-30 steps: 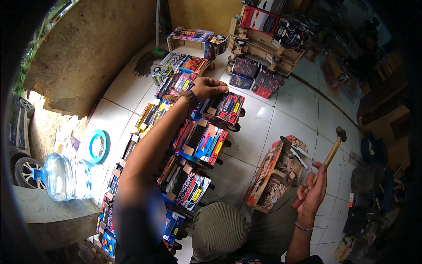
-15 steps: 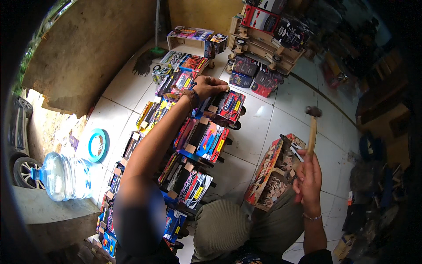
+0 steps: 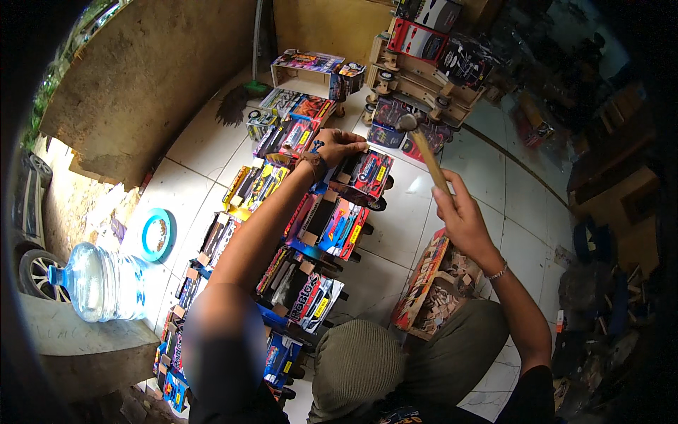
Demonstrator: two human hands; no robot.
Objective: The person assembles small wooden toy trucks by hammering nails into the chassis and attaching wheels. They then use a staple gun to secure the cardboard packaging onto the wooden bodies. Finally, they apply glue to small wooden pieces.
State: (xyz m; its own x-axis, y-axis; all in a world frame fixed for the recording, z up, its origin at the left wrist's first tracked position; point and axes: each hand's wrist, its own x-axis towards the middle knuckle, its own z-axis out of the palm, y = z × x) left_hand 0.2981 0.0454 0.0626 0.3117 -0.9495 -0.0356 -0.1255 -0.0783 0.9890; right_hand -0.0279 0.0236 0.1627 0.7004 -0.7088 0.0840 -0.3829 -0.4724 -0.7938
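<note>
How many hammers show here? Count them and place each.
1. The wooden-handled hammer is gripped in the right hand, raised above the colourful toy truck that the left hand steadies. Others may be hidden in clutter.

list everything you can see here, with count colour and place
toy trucks: many, multicoloured, rows on the tiled floor
toy truck: one, red and black, under the left hand
hammer: one, wooden handle, raised in the right hand
box of wood pieces: one, by the right knee
water jug: one, clear blue, on the left ledge
broom: one, dark, by the wall
left hand: on the truck
right hand: gripping the hammer
</note>
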